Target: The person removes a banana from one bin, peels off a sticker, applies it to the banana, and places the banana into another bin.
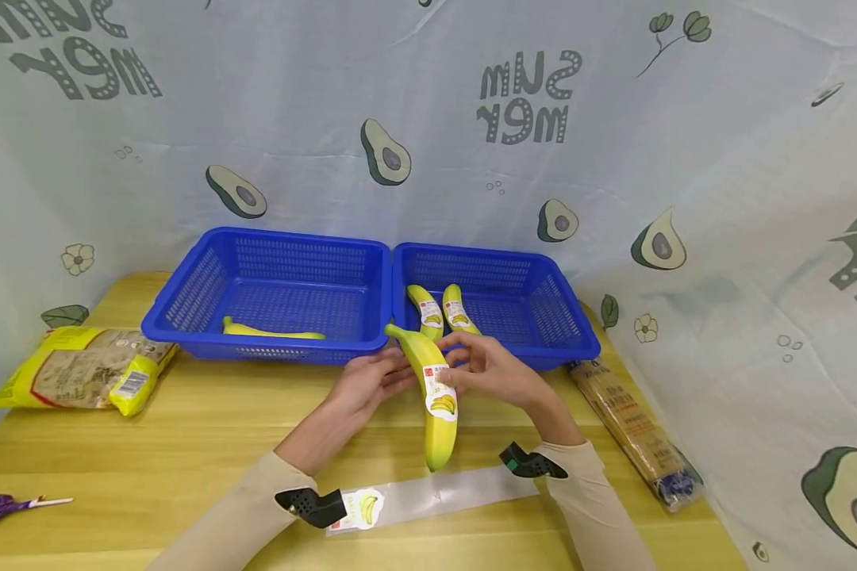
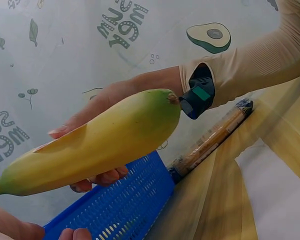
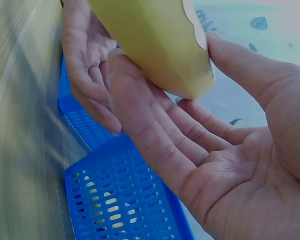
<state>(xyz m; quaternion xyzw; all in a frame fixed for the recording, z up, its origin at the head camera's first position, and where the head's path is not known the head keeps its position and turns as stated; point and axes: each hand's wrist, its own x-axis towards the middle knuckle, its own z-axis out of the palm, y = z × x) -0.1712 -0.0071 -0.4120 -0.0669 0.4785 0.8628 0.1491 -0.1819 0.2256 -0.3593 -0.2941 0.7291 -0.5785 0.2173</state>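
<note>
A yellow banana with a greenish stem and tip is held up over the table, in front of the two baskets. A white label with banana pictures is on its upper side. My right hand pinches it from the right, thumb on the label and fingers underneath, as the right wrist view shows. On the other side, my left hand is beside the stem half, its fingers extended and partly hidden behind the banana. Below lies a clear backing strip with one banana sticker at its left end.
The right blue basket contains two labelled bananas; the left blue basket has one banana. A yellow bag and a wrapped lollipop lie left. A long clear-wrapped package lies right, beside the cloth backdrop.
</note>
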